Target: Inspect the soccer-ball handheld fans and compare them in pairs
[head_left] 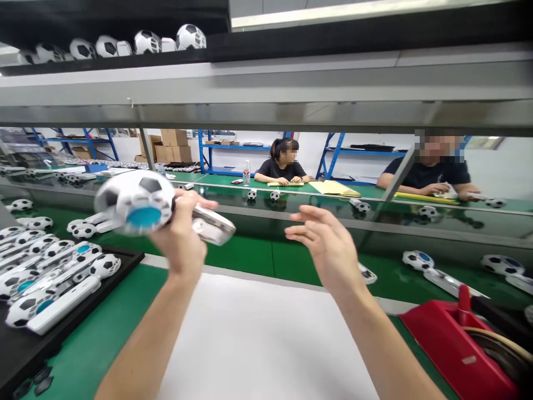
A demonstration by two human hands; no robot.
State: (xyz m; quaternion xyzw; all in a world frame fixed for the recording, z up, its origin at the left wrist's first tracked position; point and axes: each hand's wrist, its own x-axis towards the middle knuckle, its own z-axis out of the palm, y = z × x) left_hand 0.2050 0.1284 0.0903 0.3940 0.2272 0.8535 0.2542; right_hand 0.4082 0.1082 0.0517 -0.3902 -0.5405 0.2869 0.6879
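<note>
My left hand (183,236) is wrapped round a device with a football-patterned head (141,194) and a white handle (214,225), held above the work surface. The head, slightly blurred, points left and shows a blue round patch; the handle sticks out to the right of my fingers. My right hand (331,250) is raised beside it, apart from the device, its fingers stretched out with nothing in them. Below both forearms lies a white sheet (266,333). Behind my right wrist the end of another white handle (368,275) shows on the green conveyor belt (254,255).
A black tray (120,266) of similar football devices stands at left. A red tape dispenser (449,350) sits at right. More devices rest on the belt and the overhead shelf (266,47). Two people (283,164) sit across the line, behind a slanted metal post (400,175).
</note>
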